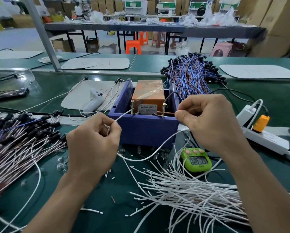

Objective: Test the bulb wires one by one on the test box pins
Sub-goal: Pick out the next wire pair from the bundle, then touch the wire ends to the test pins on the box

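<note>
White wire point(124, 116) is being pinched between the thumb and curled fingers of the left hand point(93, 143). Its free end is reaching up to the left pin point(132, 107), touching it or lying just beside it. The right hand point(208, 121), at 3 o'clock of the left, is pinching a brown wire point(167, 113) the same way and is laying its tip against the right pin point(163, 110). Both pins are standing upright on the front wall of the purple test box point(146, 130), which is sitting at 12 o'clock of the hands with an orange block point(148, 93) inside it. A white loop point(147, 158) is sagging between the two hands at 6 o'clock of the box. It is probably the same piece, though the hands are hiding where it joins. No bulb is showing in either hand, so I cannot tell whether anything is lighting.

One piece, then, is sitting mid-test. Judging by the heaps, much is remaining. A bundle with black sockets point(23, 140) is lying at 9 o'clock, a blue and brown bundle point(191, 73) at 1 o'clock, and loose white leads point(191, 190) are spreading at 5 o'clock. Nothing is showing which heap is holding tested pieces. A green timer point(197, 161) is lying at 4 o'clock of the box.
</note>
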`<move>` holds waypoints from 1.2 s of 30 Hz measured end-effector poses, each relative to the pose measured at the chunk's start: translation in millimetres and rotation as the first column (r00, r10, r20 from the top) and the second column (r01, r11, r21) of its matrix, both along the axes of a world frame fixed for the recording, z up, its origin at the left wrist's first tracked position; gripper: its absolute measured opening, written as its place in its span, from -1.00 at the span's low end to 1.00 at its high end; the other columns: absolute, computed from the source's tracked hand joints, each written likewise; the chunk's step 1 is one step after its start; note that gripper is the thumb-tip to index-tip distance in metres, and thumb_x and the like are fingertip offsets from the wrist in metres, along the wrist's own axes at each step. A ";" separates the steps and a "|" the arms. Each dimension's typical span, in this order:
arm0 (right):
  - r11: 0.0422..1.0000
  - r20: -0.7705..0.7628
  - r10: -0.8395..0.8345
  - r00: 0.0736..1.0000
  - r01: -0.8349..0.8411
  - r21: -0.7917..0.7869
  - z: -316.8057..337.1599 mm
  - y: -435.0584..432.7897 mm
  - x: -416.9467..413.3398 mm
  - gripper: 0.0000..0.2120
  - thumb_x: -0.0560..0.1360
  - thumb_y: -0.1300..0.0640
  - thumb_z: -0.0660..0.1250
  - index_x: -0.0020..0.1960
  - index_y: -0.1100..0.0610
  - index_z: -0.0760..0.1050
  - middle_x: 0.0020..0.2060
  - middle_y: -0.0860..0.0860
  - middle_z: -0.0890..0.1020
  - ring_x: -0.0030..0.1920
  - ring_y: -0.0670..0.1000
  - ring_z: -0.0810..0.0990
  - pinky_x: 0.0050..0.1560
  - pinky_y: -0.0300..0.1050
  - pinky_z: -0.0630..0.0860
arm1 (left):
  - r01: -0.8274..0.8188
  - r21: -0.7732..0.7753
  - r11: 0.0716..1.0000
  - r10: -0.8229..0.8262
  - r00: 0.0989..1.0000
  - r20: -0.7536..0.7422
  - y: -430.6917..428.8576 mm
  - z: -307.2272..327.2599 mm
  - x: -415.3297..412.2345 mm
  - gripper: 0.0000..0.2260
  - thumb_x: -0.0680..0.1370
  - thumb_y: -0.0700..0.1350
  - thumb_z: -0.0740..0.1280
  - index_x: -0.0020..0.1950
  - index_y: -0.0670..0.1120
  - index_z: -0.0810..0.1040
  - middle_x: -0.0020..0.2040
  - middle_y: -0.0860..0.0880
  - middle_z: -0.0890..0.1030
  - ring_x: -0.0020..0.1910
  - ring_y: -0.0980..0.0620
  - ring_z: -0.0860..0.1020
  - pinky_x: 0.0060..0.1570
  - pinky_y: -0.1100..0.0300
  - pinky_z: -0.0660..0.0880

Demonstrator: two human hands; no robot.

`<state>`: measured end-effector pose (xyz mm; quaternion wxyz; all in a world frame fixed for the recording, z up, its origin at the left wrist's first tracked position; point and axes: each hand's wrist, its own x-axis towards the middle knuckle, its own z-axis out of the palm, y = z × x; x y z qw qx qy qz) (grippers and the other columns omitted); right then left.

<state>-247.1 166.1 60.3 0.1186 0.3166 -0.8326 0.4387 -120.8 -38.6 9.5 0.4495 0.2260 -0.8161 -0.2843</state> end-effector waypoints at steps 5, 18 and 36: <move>1.000 -0.031 -0.012 0.999 0.012 -0.015 -2.6 -1.2 0.7 -0.80 0.45 0.17 0.54 -0.29 -0.02 0.60 -0.43 -0.16 0.64 -0.45 -0.14 0.55 -0.36 -0.43 0.39 | -0.015 0.000 1.000 0.015 0.999 0.030 -0.8 0.4 -0.1 -0.82 0.49 -0.13 0.50 -0.29 0.00 0.59 -0.50 0.07 0.51 -0.28 0.06 0.53 -0.25 0.51 0.33; 0.998 -0.075 -0.054 0.996 0.051 -0.036 -9.7 -7.4 2.9 -0.79 0.46 0.17 0.53 -0.29 0.04 0.55 -0.42 -0.11 0.60 -0.44 -0.05 0.49 -0.40 -0.38 0.35 | -0.007 -0.009 1.000 0.008 1.000 0.021 -0.7 1.8 -0.5 -0.81 0.49 -0.12 0.49 -0.30 0.01 0.57 -0.52 0.05 0.49 -0.31 0.02 0.51 -0.27 0.51 0.32; 0.993 -0.116 -0.115 0.987 0.110 -0.044 -13.2 -10.3 5.5 -0.81 0.48 0.14 0.51 -0.28 0.02 0.58 -0.38 -0.23 0.63 -0.41 -0.09 0.58 -0.36 -0.37 0.41 | -0.002 -0.025 1.000 0.002 1.000 0.018 -2.1 1.1 0.2 -0.82 0.49 -0.07 0.45 -0.29 0.04 0.55 -0.28 0.18 0.58 -0.32 0.05 0.51 -0.27 0.49 0.33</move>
